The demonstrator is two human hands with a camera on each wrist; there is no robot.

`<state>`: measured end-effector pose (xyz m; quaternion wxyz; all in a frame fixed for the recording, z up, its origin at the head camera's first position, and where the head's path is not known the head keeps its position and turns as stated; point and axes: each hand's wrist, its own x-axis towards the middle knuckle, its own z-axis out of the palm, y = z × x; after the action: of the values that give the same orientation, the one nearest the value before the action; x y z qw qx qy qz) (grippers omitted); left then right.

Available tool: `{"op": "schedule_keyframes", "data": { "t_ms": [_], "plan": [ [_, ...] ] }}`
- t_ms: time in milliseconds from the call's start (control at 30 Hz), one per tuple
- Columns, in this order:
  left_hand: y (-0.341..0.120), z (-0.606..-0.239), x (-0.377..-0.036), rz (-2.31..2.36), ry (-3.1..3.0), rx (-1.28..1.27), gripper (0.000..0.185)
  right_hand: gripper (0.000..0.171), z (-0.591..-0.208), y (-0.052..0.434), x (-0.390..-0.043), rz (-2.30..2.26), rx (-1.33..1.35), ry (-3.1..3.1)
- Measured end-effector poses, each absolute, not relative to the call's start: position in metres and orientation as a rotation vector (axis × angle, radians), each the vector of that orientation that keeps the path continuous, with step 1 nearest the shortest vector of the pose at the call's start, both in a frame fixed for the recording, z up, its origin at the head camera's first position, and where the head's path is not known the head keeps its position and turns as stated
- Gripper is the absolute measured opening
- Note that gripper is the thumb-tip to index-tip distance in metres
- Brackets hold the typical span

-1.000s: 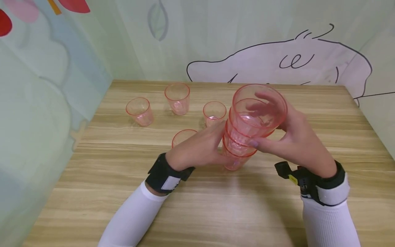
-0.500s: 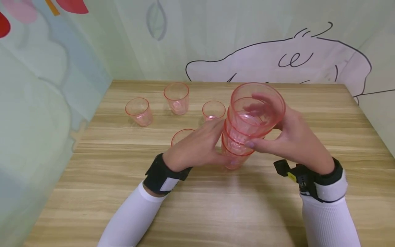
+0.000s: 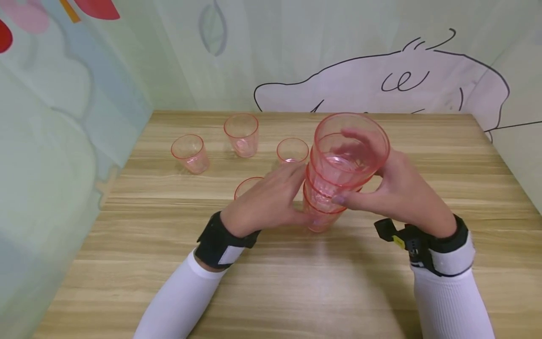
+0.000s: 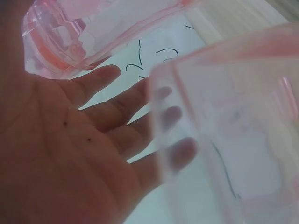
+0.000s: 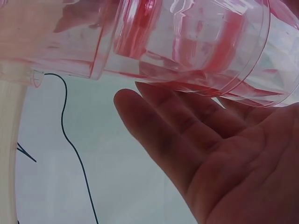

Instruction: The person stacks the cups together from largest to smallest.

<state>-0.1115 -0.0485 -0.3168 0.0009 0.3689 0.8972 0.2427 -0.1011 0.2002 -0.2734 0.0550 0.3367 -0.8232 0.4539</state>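
A stack of several clear pink cups (image 3: 323,186), nested with their rims upward, leans slightly between both hands above the table. My right hand (image 3: 391,188) grips the upper part, its thumb in front and its fingers behind, seen through the top cup. In the right wrist view, the right hand's fingers (image 5: 187,116) lie along the cup walls. Lower down, my left hand (image 3: 271,197) holds the stack from the left, thumb near the bottom cup; its other fingertips are hidden in the head view. The left wrist view shows its fingers (image 4: 135,121) spread, partly behind a blurred pink cup (image 4: 233,140).
Separate pink cups stand upright on the wooden table (image 3: 296,292): one at far left (image 3: 190,154), one at the back (image 3: 241,135), one behind the left hand (image 3: 292,149), and one partly covered by that hand (image 3: 245,186). Printed walls border the back and left.
Both hands and the stack have drifted slightly left, with their hold unchanged. The cups on the table stay where they were.
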Motion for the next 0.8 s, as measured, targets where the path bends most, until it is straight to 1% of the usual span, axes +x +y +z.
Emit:
{"op": "schedule_keyframes", "data": {
  "t_ms": [167,433,633,800],
  "plan": [
    [-0.050,-0.315,-0.110,0.667,2.866,1.106,0.076,0.097,-0.274,0.201,-0.102,1.334,1.033,-2.507],
    [-0.052,-0.315,-0.111,0.560,2.922,1.107,0.090,0.097,-0.276,0.201,-0.104,1.361,1.061,-2.480],
    [-0.054,-0.314,-0.110,0.549,2.922,1.077,0.096,0.096,-0.277,0.202,-0.106,1.395,1.083,-2.467],
    [-0.061,-0.312,-0.111,0.595,2.912,1.014,0.097,0.088,-0.276,0.199,-0.106,1.445,1.090,-2.468]
  ]
}}
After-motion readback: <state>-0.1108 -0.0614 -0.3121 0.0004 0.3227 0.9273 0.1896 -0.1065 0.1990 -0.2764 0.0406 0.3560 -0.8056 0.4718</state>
